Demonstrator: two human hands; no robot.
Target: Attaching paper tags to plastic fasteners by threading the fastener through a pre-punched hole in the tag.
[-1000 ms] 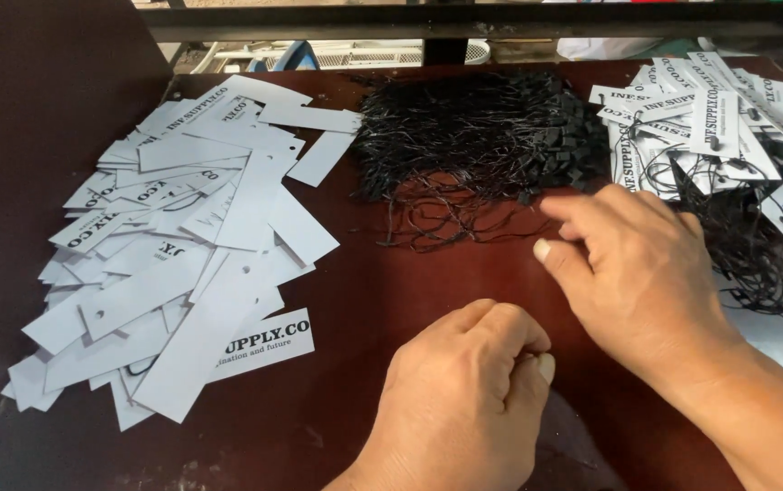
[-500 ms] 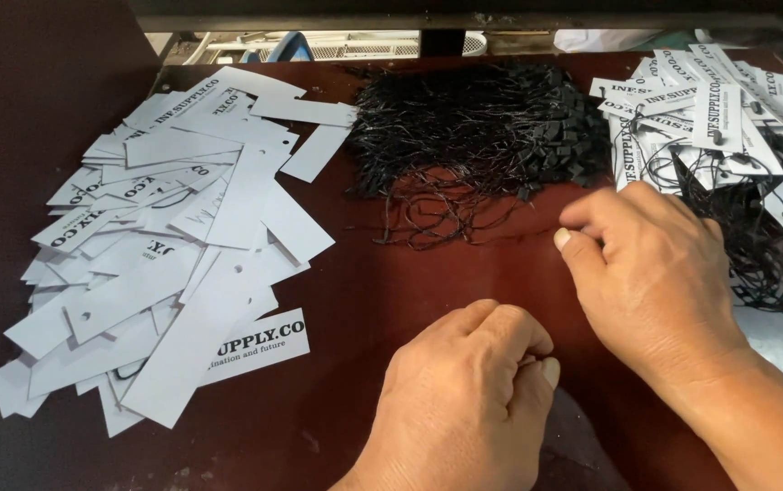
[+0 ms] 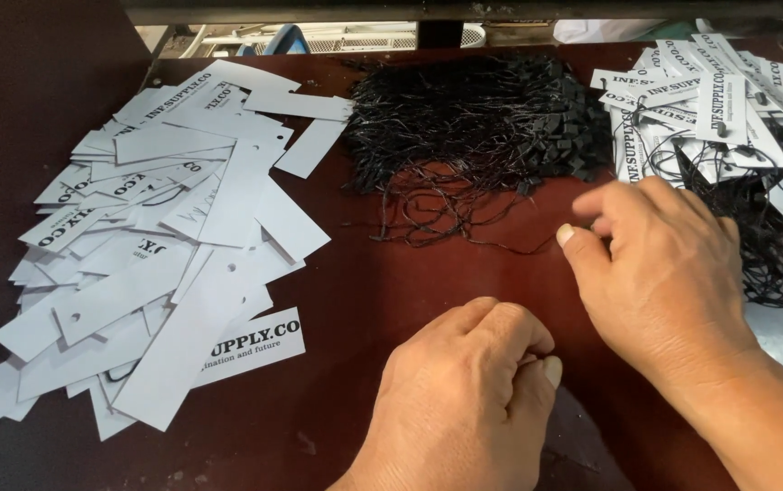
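Two hands (image 3: 464, 400) (image 3: 659, 264) rest between white tags (image 3: 164, 255) and black strings (image 3: 473, 118).

Small workshop, garment-tag assembly bench. Dark red-brown worktable (image 3: 391, 300), worn and scuffed. Loose pile of white paper tags (image 3: 164, 264) with punched holes at left. Heap of black strings (image 3: 464, 118) with plastic fasteners in middle. Pile of strung tags (image 3: 718, 109) at right. Bulk piecework laid out by stage. Dark shelf edge overhead; cluttered background beyond.
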